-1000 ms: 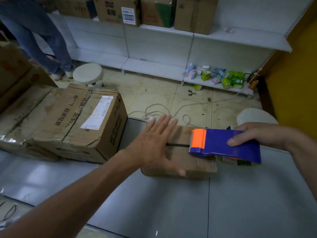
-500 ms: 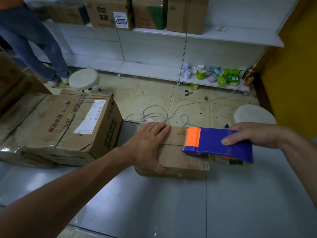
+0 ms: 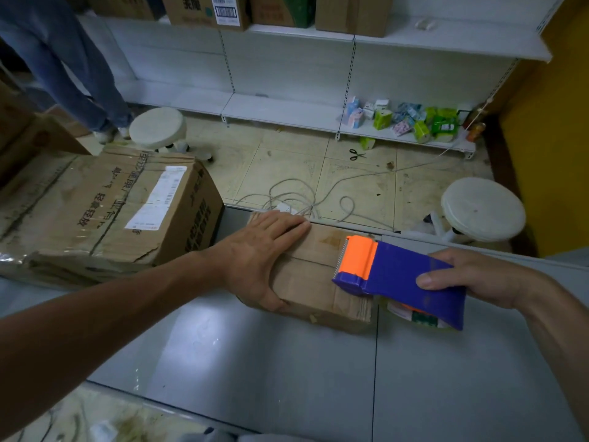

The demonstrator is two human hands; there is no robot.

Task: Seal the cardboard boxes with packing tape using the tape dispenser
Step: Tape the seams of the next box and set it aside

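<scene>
A small cardboard box (image 3: 322, 275) lies on the grey metal surface (image 3: 287, 362) in the middle of the head view. My left hand (image 3: 264, 253) presses flat on the box's left half, fingers straight, thumb down its near side. My right hand (image 3: 471, 275) grips the rear of a blue tape dispenser (image 3: 404, 275) with an orange front and a serrated blade. The dispenser's front rests over the box's right end, on the centre seam. A roll with a green label shows under the dispenser.
A large worn cardboard box (image 3: 105, 212) sits at the left on the same surface. Two white round stools (image 3: 483, 207) (image 3: 157, 129) stand on the tiled floor, with a loose cable (image 3: 296, 196) and scissors (image 3: 357, 154). A person's legs (image 3: 63, 65) are at the back left. Shelves hold boxes and small packets.
My left hand came down from hovering above the small box and now presses flat on its left half. The dispenser stayed over the box's right end.
</scene>
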